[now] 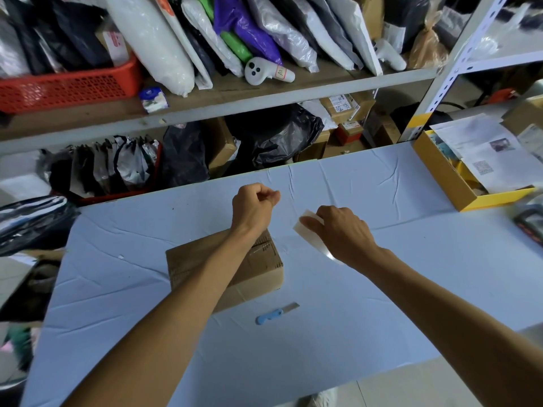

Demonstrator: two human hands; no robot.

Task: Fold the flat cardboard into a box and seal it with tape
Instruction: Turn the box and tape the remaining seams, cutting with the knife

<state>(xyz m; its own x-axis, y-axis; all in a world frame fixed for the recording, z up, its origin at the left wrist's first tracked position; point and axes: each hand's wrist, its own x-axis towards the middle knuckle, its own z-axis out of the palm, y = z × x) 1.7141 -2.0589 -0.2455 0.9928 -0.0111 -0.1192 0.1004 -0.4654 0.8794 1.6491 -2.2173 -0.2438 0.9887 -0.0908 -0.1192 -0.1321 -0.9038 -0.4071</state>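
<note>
A brown cardboard box stands folded and closed on the pale blue table, with my left forearm crossing over its top. Beyond the box, my left hand hovers with its fingers curled into a fist; nothing shows in it. To the right of the box, my right hand grips clear tape. A whitish end sticks out past the fingertips, and a shiny transparent strip trails under the palm. Whether the tape touches the box is unclear.
A small knife with a blue handle lies just in front of the box. A yellow box full of papers sits at the table's far right corner. Shelves behind the table hold bags, parcels and a red basket.
</note>
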